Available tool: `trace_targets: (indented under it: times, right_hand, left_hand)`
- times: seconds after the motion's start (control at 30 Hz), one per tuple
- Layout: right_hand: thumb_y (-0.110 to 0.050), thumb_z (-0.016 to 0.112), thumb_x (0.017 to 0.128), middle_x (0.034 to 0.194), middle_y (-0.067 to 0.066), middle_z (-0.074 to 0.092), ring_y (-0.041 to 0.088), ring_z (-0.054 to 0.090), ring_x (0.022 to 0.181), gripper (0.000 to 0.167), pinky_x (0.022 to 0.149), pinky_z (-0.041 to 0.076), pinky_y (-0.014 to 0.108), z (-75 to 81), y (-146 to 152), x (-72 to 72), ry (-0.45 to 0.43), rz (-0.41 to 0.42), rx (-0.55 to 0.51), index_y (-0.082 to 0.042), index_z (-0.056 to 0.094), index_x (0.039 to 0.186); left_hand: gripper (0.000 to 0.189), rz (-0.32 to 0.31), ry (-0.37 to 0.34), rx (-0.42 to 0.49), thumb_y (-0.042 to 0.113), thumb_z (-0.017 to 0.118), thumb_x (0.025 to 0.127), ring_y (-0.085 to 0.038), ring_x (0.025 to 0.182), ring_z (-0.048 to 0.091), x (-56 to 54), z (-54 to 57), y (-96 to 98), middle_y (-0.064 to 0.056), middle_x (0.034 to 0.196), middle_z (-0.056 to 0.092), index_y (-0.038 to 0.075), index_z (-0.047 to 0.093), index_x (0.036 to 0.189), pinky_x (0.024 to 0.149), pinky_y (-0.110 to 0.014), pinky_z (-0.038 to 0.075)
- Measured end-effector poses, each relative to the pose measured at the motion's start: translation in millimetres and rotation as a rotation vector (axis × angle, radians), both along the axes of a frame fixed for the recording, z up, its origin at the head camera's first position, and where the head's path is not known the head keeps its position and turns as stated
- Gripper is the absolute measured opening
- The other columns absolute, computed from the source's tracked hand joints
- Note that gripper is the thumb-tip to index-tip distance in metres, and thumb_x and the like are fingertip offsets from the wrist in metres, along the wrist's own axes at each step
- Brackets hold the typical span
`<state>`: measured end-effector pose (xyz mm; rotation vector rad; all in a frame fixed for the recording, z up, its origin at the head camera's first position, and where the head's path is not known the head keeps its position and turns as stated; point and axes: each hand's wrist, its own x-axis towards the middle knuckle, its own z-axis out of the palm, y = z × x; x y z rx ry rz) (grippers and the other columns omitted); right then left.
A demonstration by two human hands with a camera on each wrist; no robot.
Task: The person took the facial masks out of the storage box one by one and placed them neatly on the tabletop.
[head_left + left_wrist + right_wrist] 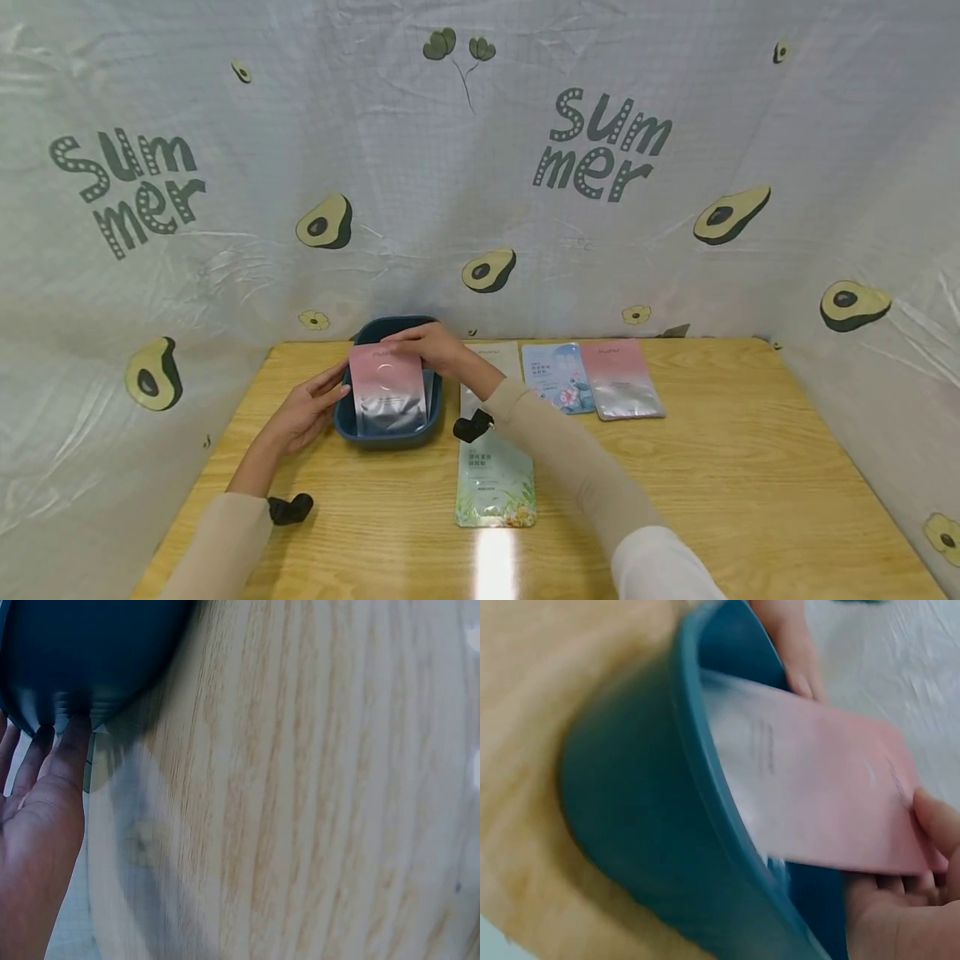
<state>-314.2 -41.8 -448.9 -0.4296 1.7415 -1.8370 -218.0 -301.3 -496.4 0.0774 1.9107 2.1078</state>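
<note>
My right hand (pixel 435 346) pinches the top edge of a pink-and-silver face mask packet (pixel 386 387), thumb on its front and fingers behind in the right wrist view. The packet's silver lower end is inside a dark blue plastic bin (pixel 630 795), and its pink top leans out past the rim. At the bin's left side, my left hand (pixel 303 412) touches the rim close to the packet's edge. Its fingers (pixel 71 750) lie fairly straight against the bin wall in the left wrist view. Part of another packet (pixel 429 387) shows behind the pink one.
Right of the bin, a pale green packet (pixel 495 475) lies below a cream packet (pixel 498 358), partly under my right forearm. Farther right lie a light blue floral packet (pixel 557 375) and another pink-and-silver packet (pixel 622 379). A printed curtain (pixel 405 167) hangs behind the wooden table (pixel 712 500).
</note>
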Motion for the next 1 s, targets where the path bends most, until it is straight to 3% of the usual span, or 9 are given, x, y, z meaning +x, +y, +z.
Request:
trace_targets:
  times: [0.23, 0.53, 0.8, 1.0]
  right_hand:
    - [-0.014, 0.078, 0.091, 0.107, 0.006, 0.077, 0.011, 0.068, 0.086, 0.025, 0.069, 0.056, 0.023, -3.9, -13, 12.2, 0.002, -0.117, -0.017, -0.005, 0.078, 0.115]
    - [-0.013, 0.076, 0.093, 0.109, 0.008, 0.077, 0.009, 0.069, 0.089, 0.025, 0.072, 0.056, 0.021, -5.9, -13, 6.8, 0.025, -0.151, -0.024, -0.003, 0.078, 0.115]
    - [-0.017, 0.071, 0.097, 0.109, 0.010, 0.076, 0.010, 0.066, 0.079, 0.028, 0.065, 0.055, 0.022, 6.3, -2, 8.6, 0.046, -0.124, -0.034, -0.005, 0.075, 0.122]
    - [-0.016, 0.070, 0.098, 0.118, 0.008, 0.074, 0.011, 0.067, 0.091, 0.028, 0.074, 0.055, 0.022, 17.0, 5, 7.9, 0.097, -0.121, -0.058, -0.004, 0.074, 0.123]
  left_hand:
    - [0.074, -0.001, 0.007, -0.046, 0.013, 0.054, 0.107, -0.014, 0.146, 0.031, 0.4, 0.9, -0.7, -0.016, 0.170, 0.000, 0.006, 0.007, 0.163, 0.102, -0.016, 0.046]
    - [0.071, 0.012, -0.007, -0.003, 0.012, 0.053, 0.107, 0.006, 0.120, 0.054, 0.6, 0.7, -0.1, -0.017, 0.170, 0.004, 0.008, 0.012, 0.164, 0.100, -0.019, 0.049]
    - [0.069, -0.004, 0.020, 0.031, 0.009, 0.051, 0.107, 0.005, 0.121, 0.054, -0.3, 1.0, 1.3, -0.021, 0.169, 0.004, 0.007, 0.012, 0.163, 0.101, -0.020, 0.049]
    - [0.070, 0.007, 0.004, -0.001, 0.012, 0.054, 0.106, 0.001, 0.132, 0.047, 0.5, 1.3, 1.8, -0.017, 0.170, 0.004, 0.010, 0.014, 0.164, 0.101, -0.018, 0.047]
